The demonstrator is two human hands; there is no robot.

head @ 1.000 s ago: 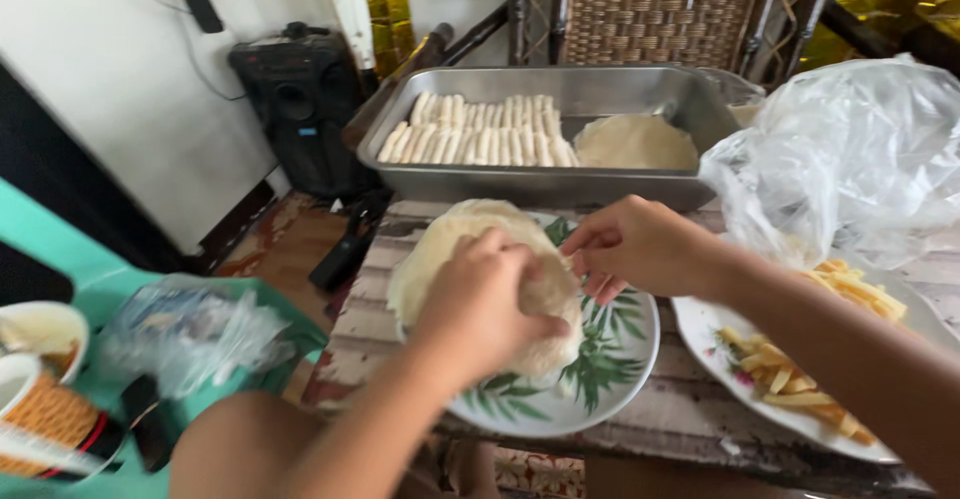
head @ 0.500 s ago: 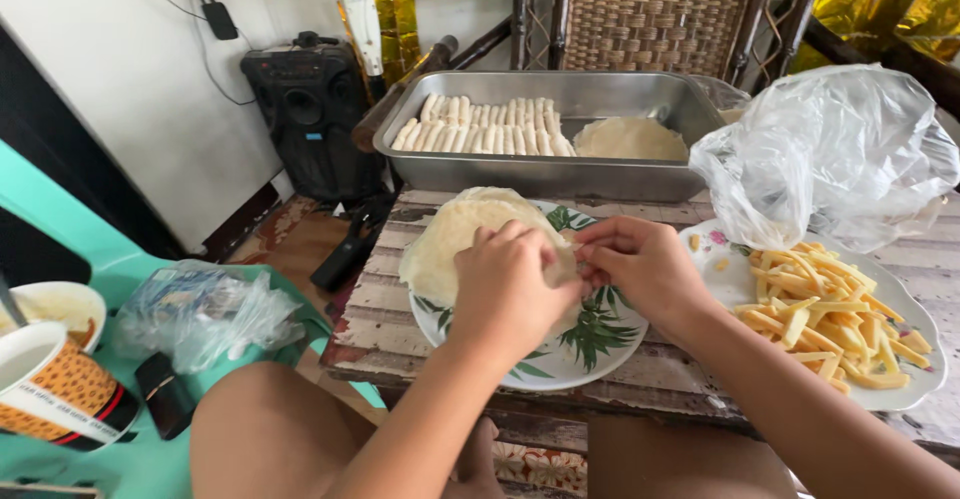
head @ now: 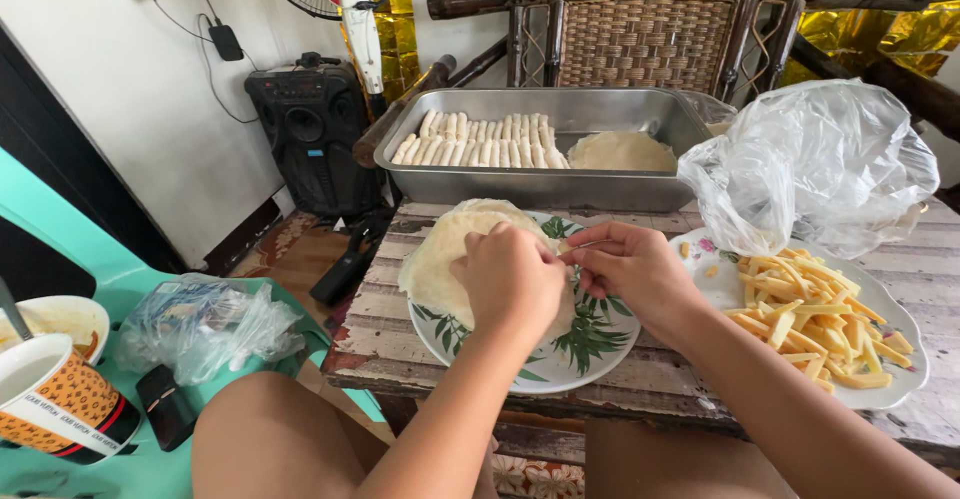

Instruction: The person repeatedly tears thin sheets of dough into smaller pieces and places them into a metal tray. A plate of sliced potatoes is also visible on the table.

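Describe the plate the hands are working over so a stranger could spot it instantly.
On the worn wooden table, in front of the long metal tray of pale rolls, sit two plates. It is the round white plate with green palm-leaf prints, holding thin pale wrappers. The neighbouring floral plate holds yellow cheese sticks instead.

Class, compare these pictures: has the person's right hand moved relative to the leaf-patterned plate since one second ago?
Yes. The right hand has drawn in toward the left hand and now meets it over the wrapper stack, on the leaf-patterned plate.
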